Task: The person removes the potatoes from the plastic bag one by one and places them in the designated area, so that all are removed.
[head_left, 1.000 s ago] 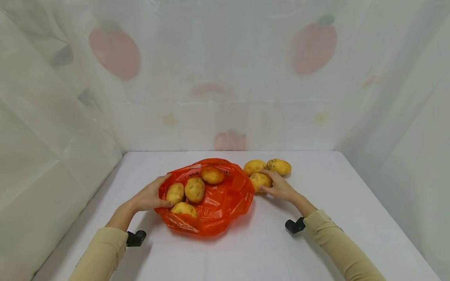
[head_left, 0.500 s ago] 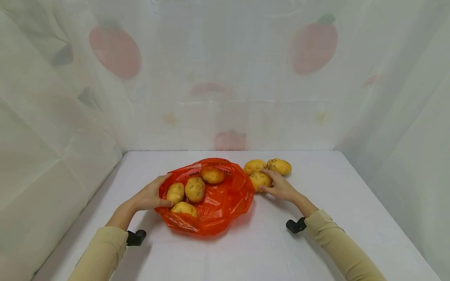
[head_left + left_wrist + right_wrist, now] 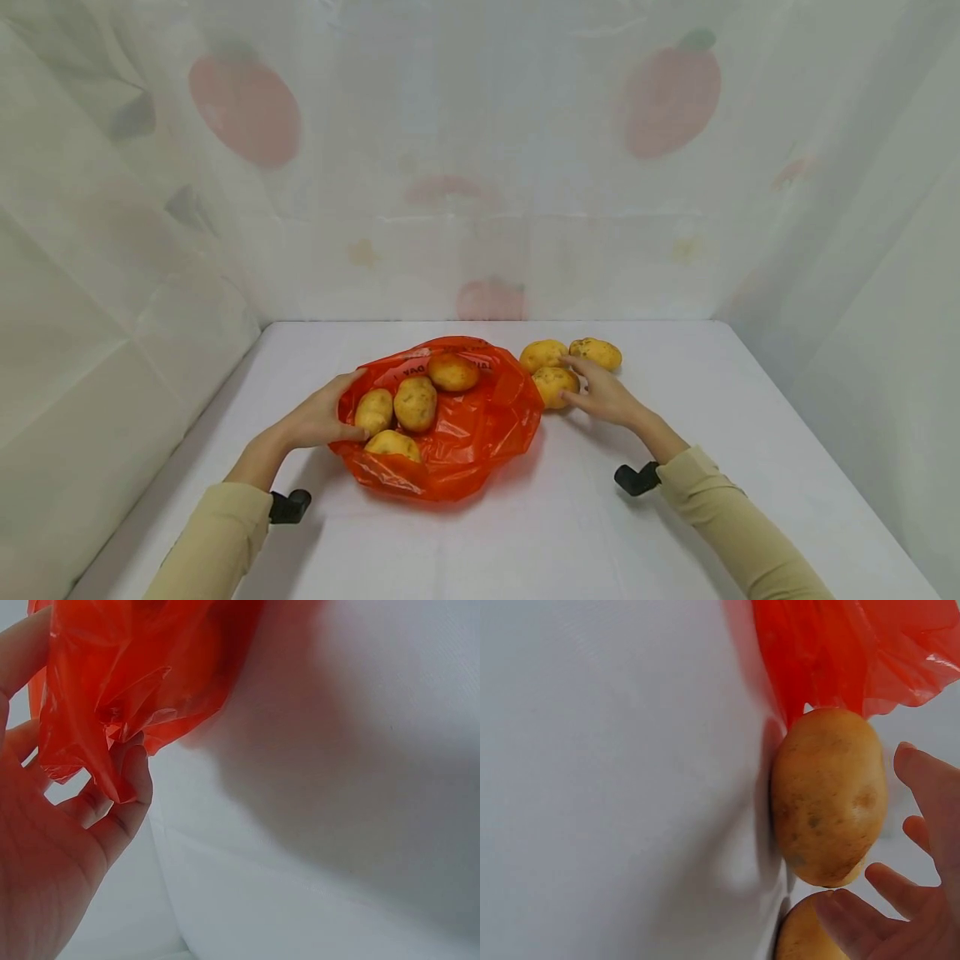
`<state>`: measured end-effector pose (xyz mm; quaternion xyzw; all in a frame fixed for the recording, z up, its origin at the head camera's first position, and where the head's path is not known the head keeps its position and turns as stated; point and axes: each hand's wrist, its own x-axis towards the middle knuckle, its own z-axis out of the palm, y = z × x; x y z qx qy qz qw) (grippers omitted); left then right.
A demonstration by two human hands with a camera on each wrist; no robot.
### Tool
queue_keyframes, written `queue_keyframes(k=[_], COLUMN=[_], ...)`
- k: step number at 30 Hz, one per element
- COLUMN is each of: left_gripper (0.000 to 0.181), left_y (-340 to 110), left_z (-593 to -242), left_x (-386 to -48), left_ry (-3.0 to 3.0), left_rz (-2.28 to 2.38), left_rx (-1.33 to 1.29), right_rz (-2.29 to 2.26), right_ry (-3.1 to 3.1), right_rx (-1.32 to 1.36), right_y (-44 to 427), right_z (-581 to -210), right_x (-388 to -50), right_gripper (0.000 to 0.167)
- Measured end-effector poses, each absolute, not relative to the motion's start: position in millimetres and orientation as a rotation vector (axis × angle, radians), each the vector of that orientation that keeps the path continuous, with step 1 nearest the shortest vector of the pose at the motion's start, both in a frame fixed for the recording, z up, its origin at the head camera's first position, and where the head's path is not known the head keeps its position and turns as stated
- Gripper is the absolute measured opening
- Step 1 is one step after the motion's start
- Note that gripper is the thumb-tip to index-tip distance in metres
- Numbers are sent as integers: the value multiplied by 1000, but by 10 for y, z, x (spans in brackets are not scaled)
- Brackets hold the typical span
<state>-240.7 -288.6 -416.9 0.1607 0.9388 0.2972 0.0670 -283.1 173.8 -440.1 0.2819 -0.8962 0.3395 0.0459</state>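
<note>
My left hand (image 3: 318, 419) pinches the red plastic bag (image 3: 459, 442), right hand (image 3: 606, 397) spread empty by this oval yellow potato (image 3: 552, 387); probably firm, grab its sides.

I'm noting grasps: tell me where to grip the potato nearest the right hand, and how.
Grip the potato across its middle, near and far sides, from above and the right. It is oblong, one end toward the red bag, so the middle likely gives a narrower span; another potato close behind probably favours the approach from above.
</note>
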Motion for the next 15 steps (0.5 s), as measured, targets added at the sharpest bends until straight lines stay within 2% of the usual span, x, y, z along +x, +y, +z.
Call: queue_keyframes(k=[15], left_gripper=[101], left_y=[-2906], left_z=[-4117], left_x=[-2403], left_ry=[2795], left_rz=[876], left_rx=[471], right_rz=[1113], right_ry=[-2608], right_rx=[843], right_y=[1566], right_z=[-4009], right_x=[-2750], right_gripper=[54])
